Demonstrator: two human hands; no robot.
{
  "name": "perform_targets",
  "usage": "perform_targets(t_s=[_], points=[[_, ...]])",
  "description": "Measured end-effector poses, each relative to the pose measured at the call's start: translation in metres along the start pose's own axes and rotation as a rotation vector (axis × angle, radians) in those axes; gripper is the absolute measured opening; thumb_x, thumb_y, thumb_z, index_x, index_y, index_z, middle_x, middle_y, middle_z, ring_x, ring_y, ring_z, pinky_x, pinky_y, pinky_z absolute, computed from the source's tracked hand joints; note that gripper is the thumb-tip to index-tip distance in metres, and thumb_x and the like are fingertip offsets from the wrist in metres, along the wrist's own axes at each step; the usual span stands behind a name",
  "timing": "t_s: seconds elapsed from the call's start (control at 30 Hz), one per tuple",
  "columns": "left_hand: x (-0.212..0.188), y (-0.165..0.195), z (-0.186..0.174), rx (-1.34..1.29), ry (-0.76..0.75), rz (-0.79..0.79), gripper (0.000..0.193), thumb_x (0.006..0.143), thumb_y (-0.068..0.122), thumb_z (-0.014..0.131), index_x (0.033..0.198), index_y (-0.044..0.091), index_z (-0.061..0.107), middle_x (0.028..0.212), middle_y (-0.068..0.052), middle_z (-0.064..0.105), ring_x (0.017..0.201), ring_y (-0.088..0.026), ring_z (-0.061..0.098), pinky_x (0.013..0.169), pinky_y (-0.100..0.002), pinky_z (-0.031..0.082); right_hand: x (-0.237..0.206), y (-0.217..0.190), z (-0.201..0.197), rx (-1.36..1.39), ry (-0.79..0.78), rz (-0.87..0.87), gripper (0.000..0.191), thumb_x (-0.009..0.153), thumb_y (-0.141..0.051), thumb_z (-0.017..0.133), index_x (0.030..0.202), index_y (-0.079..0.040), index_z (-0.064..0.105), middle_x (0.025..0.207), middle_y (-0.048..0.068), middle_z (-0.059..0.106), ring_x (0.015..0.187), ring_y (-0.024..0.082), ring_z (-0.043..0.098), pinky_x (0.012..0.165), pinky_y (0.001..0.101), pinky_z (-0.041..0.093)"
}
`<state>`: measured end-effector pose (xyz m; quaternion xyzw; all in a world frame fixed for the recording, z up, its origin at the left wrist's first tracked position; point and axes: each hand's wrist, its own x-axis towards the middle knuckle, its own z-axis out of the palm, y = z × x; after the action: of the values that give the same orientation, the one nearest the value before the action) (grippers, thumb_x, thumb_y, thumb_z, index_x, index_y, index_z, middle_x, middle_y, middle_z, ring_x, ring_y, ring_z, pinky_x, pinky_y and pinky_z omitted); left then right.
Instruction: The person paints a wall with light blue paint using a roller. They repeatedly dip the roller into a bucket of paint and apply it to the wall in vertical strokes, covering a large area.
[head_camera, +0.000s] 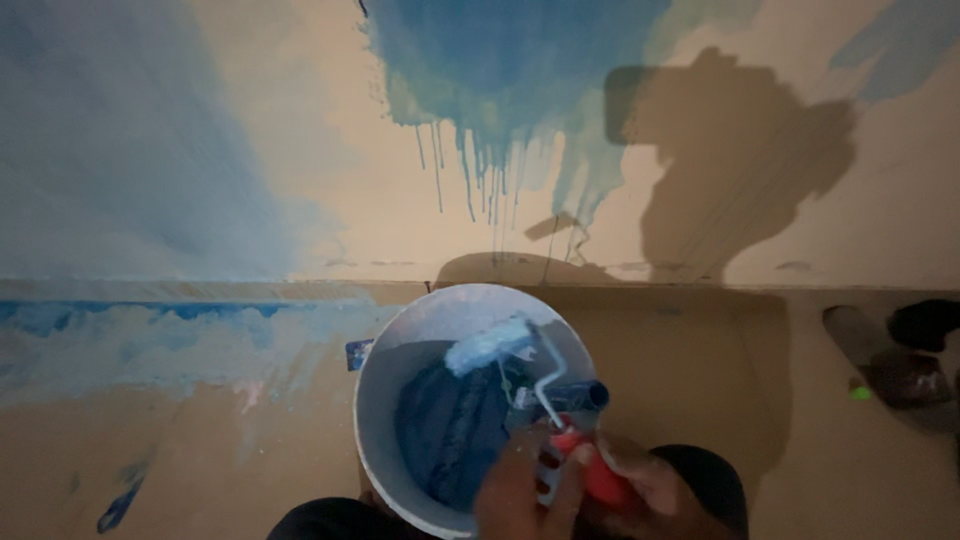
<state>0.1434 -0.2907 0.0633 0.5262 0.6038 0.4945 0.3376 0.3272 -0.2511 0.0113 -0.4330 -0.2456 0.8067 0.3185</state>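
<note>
The white bucket (385, 400) sits at the lower centre, round and smooth-walled, with dark blue paint (450, 430) pooled inside. Over its opening at about 1 o'clock lies the paint roller (490, 345), its fuzzy sleeve pale blue and wet, on a bent wire frame that runs down to a red handle (600, 478) at the bucket's 4 o'clock rim. The right hand (655, 490) is clenched around that handle. The left hand (520, 495), at 6 o'clock of the bucket, has its fingers curled at the frame just beside the handle; whether it truly grips cannot be told. A second, dark blue roller sleeve (570, 395) lies across the rim beneath the wire. Behind stands a beige wall (300, 150) with matt blue patches and thin drips (470, 170). At 3 o'clock, well apart, dark blurred objects (900, 360) rest on the floor
</note>
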Motion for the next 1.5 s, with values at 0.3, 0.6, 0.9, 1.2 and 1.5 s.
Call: perform_targets(t_s=[0.3,0.6,0.9,1.2,1.5], points=[[-0.006,-0.023,0.015,0.008,0.114,0.204,0.035,0.083,0.023,0.083,0.114,0.009,0.074,0.101,-0.01,0.077,0.075,-0.021,0.078,0.062,-0.032,0.061,0.026,0.038,-0.051,0.421,-0.215,-0.076,0.055,0.102,-0.032,0.063,0.138,0.007,0.049,0.121,0.02,0.061,0.105,0.023,0.06,0.097,0.0373,0.048],[0.034,-0.047,0.035,-0.395,-0.099,-0.26,0.033,0.093,0.025,0.065,0.12,0.006,0.071,0.111,-0.01,0.075,0.097,-0.02,0.073,0.082,-0.034,0.056,0.033,0.017,-0.025,0.33,-0.483,-0.28,0.053,0.109,-0.014,0.049,0.154,0.014,0.039,0.131,0.027,0.061,0.11,0.03,0.065,0.096,0.0369,0.051],[0.178,0.098,0.014,-0.451,-0.135,-0.132,0.053,0.1,0.045,0.051,0.142,0.011,0.049,0.114,-0.013,0.066,0.099,-0.02,0.064,0.086,-0.032,0.053,0.055,-0.143,0.132,-0.519,0.164,-1.041,0.048,0.105,-0.023,0.048,0.149,-0.004,0.041,0.138,0.015,0.058,0.126,0.025,0.058,0.104,0.0368,0.047],[0.244,0.117,-0.023,-0.647,-0.177,-0.005,0.05,0.097,0.045,0.056,0.128,0.006,0.063,0.102,-0.006,0.066,0.087,-0.016,0.061,0.072,-0.03,0.052,0.089,-0.195,0.204,-0.59,0.327,-1.202,0.051,0.104,-0.014,0.052,0.149,-0.001,0.032,0.138,0.022,0.054,0.128,0.032,0.06,0.106,0.0416,0.049],[0.249,0.093,-0.043,-0.489,-0.182,0.056,0.064,0.096,0.05,0.053,0.142,0.005,0.055,0.123,-0.011,0.065,0.112,-0.021,0.064,0.095,-0.03,0.054,0.109,-0.18,0.207,-0.539,0.29,-0.868,0.057,0.1,-0.017,0.047,0.152,-0.008,0.027,0.118,0.023,0.063,0.099,0.034,0.072,0.079,0.0457,0.061]])
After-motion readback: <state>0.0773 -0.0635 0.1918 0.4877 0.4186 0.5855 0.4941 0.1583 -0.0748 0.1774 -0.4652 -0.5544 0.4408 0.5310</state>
